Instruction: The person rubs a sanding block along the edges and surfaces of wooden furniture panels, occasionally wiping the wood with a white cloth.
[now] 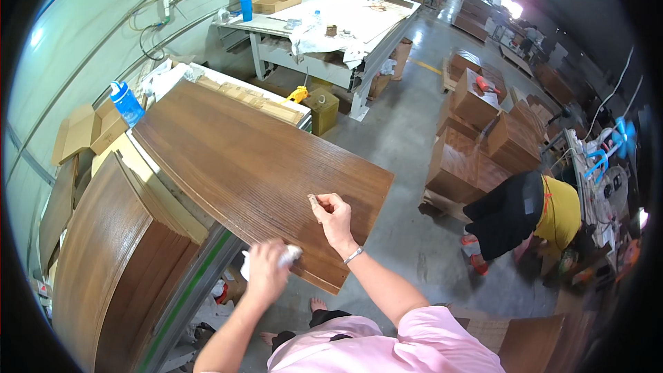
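A long brown wood-grain panel (262,159) lies flat in front of me, its near corner jutting out over the floor. My left hand (266,269), slightly blurred, is closed on a white cloth (291,255) at the panel's near edge. Over the near right part of the panel is my right hand (334,219), fingers pinched together. Something small may sit between its thumb and fingertips, too small to name. A bracelet circles that wrist.
On the left stands a stack of brown panels (103,242). A blue bottle (127,102) and an open carton (90,131) sit beyond it. Farther off is a white worktable (276,24). Brown boxes (459,159) and a bending person in yellow (558,211) are to the right.
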A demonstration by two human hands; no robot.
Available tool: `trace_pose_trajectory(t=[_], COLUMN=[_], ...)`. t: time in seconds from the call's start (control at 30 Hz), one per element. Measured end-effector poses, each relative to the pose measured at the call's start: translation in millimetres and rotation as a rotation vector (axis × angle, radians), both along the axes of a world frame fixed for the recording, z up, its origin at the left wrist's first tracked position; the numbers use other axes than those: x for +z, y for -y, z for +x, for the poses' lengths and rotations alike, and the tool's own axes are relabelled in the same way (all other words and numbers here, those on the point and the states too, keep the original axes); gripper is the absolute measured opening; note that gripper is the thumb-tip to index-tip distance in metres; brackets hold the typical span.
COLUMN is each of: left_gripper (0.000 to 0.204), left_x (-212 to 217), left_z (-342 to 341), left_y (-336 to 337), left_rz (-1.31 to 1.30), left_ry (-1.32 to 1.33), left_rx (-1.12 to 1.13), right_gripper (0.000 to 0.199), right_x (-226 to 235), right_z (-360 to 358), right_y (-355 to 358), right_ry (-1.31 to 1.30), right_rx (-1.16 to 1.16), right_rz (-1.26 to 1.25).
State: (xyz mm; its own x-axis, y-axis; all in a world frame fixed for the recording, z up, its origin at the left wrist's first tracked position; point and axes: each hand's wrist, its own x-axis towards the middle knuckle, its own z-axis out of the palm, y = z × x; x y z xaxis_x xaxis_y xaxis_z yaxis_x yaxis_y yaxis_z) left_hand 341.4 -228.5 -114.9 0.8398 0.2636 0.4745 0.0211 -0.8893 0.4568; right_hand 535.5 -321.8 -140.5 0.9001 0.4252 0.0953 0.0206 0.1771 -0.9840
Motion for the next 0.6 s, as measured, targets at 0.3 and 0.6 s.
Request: trace_pose_trajectory(t=[0.3, 0.6], left_gripper=[0.051, 0.035], left_x=[-2.7, -14.8], left_z=[-25.1, -44.0], left_y=[89.7, -16.7], left_rz=[-0.246, 0.041], left_ry=[-0.021, 0.14], left_rx=[-0.496, 0.03], right_gripper=[0.011, 0.012], right_x=[0.1, 6.0], right_z=[4.5, -0.5], right_y=[-6.2, -0.1], right_ry=[0.066, -0.004], right_rx=[-0.011, 0.003], right_rz=[-0.039, -0.015])
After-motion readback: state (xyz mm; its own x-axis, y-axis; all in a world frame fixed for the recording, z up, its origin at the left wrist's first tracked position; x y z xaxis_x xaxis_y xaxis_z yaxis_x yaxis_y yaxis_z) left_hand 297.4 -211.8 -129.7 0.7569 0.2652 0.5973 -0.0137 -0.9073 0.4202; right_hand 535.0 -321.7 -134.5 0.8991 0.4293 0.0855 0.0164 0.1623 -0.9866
